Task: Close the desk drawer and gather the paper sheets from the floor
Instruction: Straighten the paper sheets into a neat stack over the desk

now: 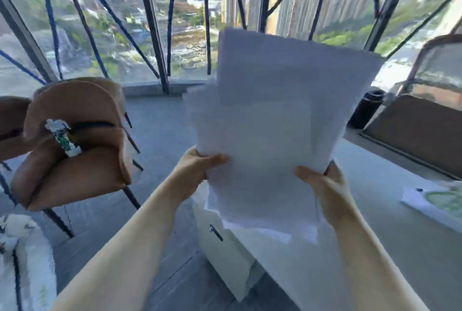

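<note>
Gripping paper sheets [272, 120], both hands, drawer [220, 243] closed

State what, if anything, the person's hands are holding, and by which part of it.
Both hands hold a stack of paper sheets upright by its lower part: the left hand at the lower left edge, the right hand at the lower right.

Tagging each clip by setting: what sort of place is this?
Probably a high-rise office or study: a pale desk with a drawer, tan upholstered chairs, and floor-to-ceiling windows overlooking city towers.
</note>
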`<state>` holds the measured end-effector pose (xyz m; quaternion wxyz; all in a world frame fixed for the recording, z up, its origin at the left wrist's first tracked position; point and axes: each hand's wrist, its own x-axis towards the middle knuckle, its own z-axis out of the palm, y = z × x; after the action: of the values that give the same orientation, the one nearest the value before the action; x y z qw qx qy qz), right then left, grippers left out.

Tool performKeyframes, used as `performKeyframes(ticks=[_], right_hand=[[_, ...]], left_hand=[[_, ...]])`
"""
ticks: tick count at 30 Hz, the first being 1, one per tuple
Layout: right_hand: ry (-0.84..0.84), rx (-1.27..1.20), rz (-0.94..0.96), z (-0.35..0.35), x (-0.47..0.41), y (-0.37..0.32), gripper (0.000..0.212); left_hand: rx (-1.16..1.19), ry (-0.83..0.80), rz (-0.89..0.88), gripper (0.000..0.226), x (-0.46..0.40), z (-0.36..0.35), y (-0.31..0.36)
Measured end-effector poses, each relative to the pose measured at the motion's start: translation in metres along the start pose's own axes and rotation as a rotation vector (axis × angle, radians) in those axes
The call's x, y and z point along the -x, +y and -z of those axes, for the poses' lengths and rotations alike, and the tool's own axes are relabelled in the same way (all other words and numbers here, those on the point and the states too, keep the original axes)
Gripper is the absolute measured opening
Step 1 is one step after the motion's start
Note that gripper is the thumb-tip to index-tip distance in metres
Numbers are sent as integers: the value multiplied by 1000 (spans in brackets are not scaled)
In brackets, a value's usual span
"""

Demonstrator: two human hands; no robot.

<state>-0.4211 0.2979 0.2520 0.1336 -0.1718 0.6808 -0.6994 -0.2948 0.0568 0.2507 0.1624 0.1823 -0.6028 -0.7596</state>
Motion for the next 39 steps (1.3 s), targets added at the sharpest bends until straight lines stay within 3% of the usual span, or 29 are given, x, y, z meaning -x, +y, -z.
performKeyframes(ticks=[2,4,6,7,8,10,12,14,17,20,22,27,32,34,36,39], right_hand=[[88,-64,-72,28,-5,14,40],[189,-148,-106,51,-8,22,46],[302,-201,-65,71,-7,26,38],[359,-229,-21,80,-6,27,37],[414,-260,17,86,-5,28,44],[512,-299,73,96,-4,27,63],[592,-254,92,104,-3,31,69],[624,-154,42,109,-1,43,61],[516,-73,-151,113,1,69,43],[543,-52,-188,122,-4,83,34],[567,-45,-217,122,-8,84,10],[732,2,-197,123,-11,77,12],[815,63,1,147,-18,49,25],[896,168,79,165,-21,31,53],[955,471,184,185,-23,11,86],[759,844,247,205,-30,-10,94]], left_hand=[[-92,-22,88,23,-13,-33,-22],[-121,31,107,24,-26,-65,-39],[-108,93,55,28,-34,-99,-50],[-87,110,12,20,-37,-115,-54],[-72,123,-28,9,-40,-130,-57],[-39,134,-76,7,-49,-152,-65],[-8,92,-48,9,-57,-166,-77],[-20,15,35,14,-68,-168,-96],[-47,-146,178,29,-87,-157,-123],[-55,-333,295,36,-114,-150,-133],[-113,-424,334,33,-130,-158,-132],[-198,-365,299,21,-136,-194,-125],[-206,-348,99,10,-148,-227,-97],[-304,-389,-41,20,-155,-241,-76],[-551,-465,-214,35,-164,-252,-55],[-983,-576,-568,21,-169,-269,-33]])
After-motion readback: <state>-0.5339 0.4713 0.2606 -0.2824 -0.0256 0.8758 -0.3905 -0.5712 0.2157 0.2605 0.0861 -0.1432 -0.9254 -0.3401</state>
